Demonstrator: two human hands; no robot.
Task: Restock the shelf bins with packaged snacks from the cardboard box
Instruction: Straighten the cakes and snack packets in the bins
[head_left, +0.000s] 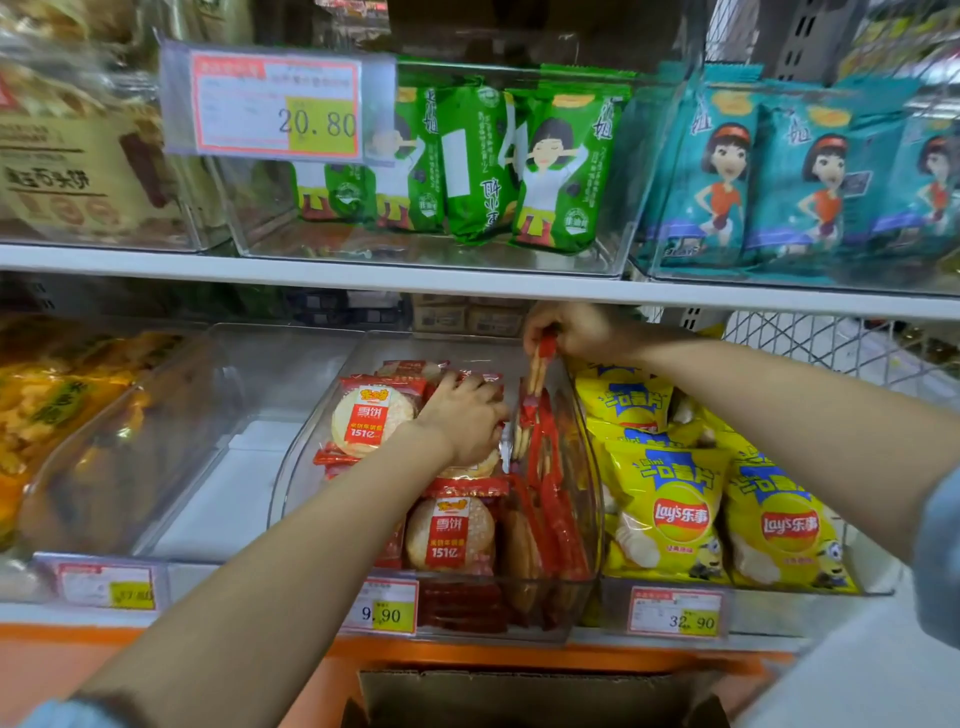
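Right hand (566, 332) pinches one red cracker pack (540, 364) above the clear bin (291, 483); left hand (462, 421) rests on flat packs (371, 415), grasp unclear; two show labels.

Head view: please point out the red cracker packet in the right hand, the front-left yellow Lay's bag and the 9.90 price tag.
held red cracker packet (536, 374): head view, upper part.
front-left yellow Lay's bag (680, 515): head view, red logo.
9.90 price tag (383, 607): head view, centre.
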